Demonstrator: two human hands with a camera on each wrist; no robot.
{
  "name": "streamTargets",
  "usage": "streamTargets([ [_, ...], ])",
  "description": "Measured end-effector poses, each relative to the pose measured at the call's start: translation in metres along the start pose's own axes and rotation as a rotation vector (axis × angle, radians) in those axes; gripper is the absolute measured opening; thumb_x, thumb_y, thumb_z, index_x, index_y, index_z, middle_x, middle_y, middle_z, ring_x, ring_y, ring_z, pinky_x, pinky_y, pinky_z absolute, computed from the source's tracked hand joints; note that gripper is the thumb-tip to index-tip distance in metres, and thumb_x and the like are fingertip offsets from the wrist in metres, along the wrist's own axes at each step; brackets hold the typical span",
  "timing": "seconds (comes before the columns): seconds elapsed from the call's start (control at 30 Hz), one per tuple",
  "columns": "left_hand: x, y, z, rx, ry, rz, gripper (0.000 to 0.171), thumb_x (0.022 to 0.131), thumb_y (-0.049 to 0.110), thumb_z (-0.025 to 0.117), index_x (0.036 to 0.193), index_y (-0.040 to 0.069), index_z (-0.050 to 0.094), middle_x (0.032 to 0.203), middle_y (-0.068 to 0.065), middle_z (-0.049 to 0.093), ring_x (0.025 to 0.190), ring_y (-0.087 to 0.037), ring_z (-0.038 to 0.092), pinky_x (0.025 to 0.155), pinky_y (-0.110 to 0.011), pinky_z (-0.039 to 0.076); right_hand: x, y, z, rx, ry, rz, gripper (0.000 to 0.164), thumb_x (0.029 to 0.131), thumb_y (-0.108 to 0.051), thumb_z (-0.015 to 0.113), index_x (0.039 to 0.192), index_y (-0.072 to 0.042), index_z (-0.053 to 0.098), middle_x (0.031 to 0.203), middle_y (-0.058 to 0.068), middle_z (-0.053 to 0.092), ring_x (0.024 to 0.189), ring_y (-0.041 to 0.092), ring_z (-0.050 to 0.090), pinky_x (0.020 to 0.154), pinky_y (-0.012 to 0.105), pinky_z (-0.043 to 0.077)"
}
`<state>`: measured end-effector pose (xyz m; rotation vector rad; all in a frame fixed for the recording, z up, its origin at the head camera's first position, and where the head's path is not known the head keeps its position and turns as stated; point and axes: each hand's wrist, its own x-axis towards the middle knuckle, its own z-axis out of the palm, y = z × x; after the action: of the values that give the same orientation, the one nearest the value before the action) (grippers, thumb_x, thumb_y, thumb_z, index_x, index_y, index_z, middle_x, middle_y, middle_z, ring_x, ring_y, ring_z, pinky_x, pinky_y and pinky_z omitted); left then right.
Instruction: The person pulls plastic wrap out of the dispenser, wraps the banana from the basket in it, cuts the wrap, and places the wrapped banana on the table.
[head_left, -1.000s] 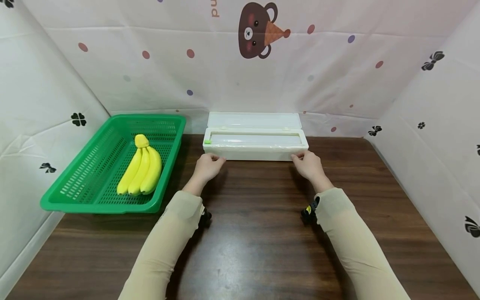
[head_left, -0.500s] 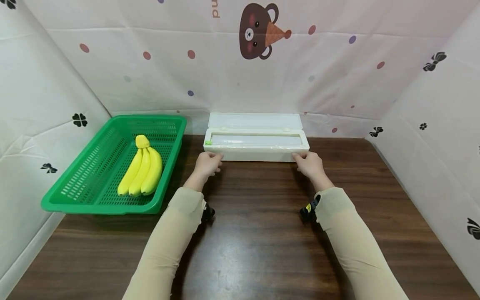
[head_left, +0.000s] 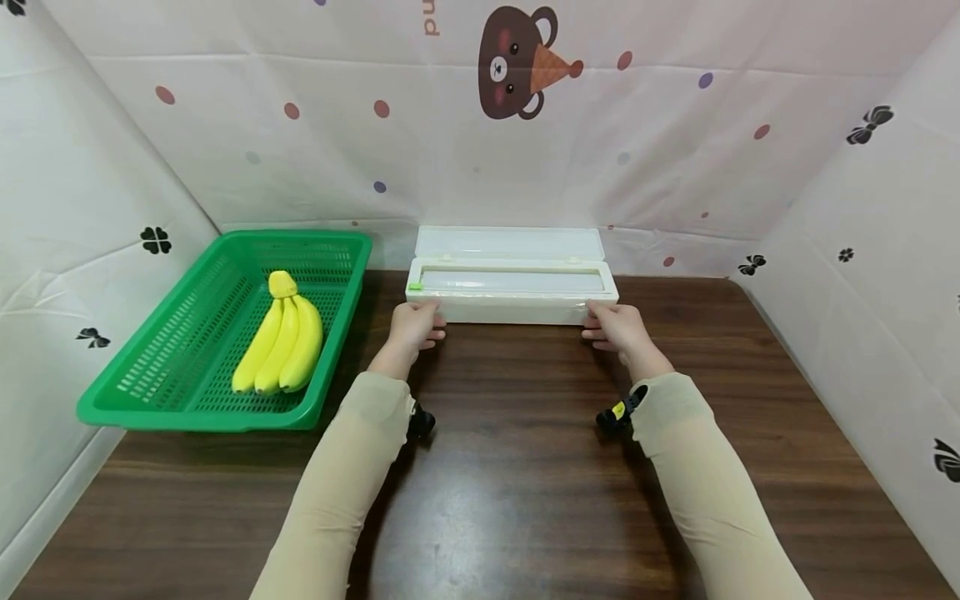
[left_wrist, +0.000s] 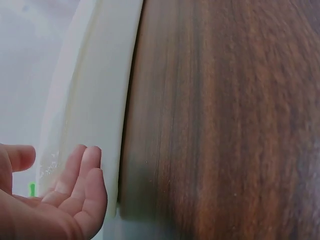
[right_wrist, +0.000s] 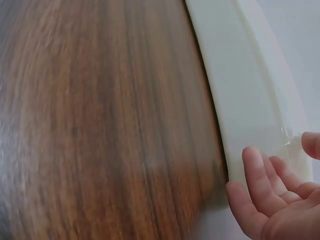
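Note:
A long white dispenser box [head_left: 517, 310], with a long opening along its top and a shiny front edge, stands at the back of the table, its lid [head_left: 510, 243] raised. It looks like a cling film dispenser. My left hand [head_left: 410, 327] is at its front left corner, fingers slightly bent and thumb [left_wrist: 22, 156] apart from them. At the front right corner is my right hand [head_left: 622, 332], its fingers [right_wrist: 257, 175] spread and its thumb apart. Clear, wrinkled film seems to cling to the box beside each hand. Contact with the front is hard to tell.
A green basket [head_left: 342, 350] holding a bunch of yellow bananas [head_left: 287, 342] stands at the left. The dark wooden table [head_left: 510, 467] stretches in front. Patterned white sheets [head_left: 300, 158] close off the back and sides.
Both hands have loosened from a pinch at the box's front edge, and their fingers are more spread. The left hand has shifted slightly left. The box and basket have stayed put.

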<state>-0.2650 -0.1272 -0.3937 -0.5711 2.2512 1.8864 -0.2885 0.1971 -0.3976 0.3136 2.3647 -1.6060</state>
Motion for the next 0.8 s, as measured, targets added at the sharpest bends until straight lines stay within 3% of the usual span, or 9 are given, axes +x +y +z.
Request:
streamTargets([
  [0.2, 0.004, -0.001, 0.0, -0.057, 0.024, -0.028, 0.042, 0.096, 0.035, 0.05, 0.123, 0.003, 0.056, 0.109, -0.014, 0.068, 0.07, -0.013, 0.066, 0.084, -0.039, 0.054, 0.001, -0.001, -0.001, 0.171, -0.018, 0.035, 0.055, 0.096, -0.041, 0.049, 0.131, 0.002, 0.047, 0.084, -0.006, 0.066, 0.068, 0.001, 0.066, 0.074, 0.026, 0.056],
  [0.3, 0.005, 0.0, 0.001, -0.073, 0.038, -0.036, 0.04, 0.096, 0.033, 0.051, 0.121, 0.002, 0.057, 0.105, -0.012, 0.069, 0.064, -0.009, 0.064, 0.083, -0.038, 0.054, 0.001, -0.003, 0.0, 0.223, -0.016, 0.041, 0.05, 0.096, -0.036, 0.051, 0.129, 0.001, 0.048, 0.073, -0.01, 0.066, 0.066, 0.001, 0.066, 0.068, 0.023, 0.056],
  [0.57, 0.005, 0.0, 0.004, -0.116, 0.056, -0.025, 0.034, 0.095, 0.026, 0.05, 0.118, 0.001, 0.06, 0.094, -0.008, 0.069, 0.063, -0.009, 0.065, 0.086, -0.039, 0.054, -0.002, -0.006, 0.0, 0.25, 0.001, 0.026, 0.045, 0.096, -0.03, 0.053, 0.129, 0.0, 0.05, 0.068, -0.011, 0.066, 0.063, 0.0, 0.066, 0.067, 0.022, 0.055],
  [0.8, 0.002, 0.003, 0.004, -0.103, 0.067, -0.015, 0.028, 0.094, 0.021, 0.047, 0.107, 0.002, 0.062, 0.103, -0.011, 0.07, 0.073, -0.014, 0.068, 0.086, -0.04, 0.054, -0.006, -0.012, -0.003, 0.238, 0.029, -0.002, 0.026, 0.097, -0.029, 0.052, 0.105, -0.005, 0.055, 0.066, -0.01, 0.065, 0.062, 0.002, 0.065, 0.067, 0.025, 0.056],
])
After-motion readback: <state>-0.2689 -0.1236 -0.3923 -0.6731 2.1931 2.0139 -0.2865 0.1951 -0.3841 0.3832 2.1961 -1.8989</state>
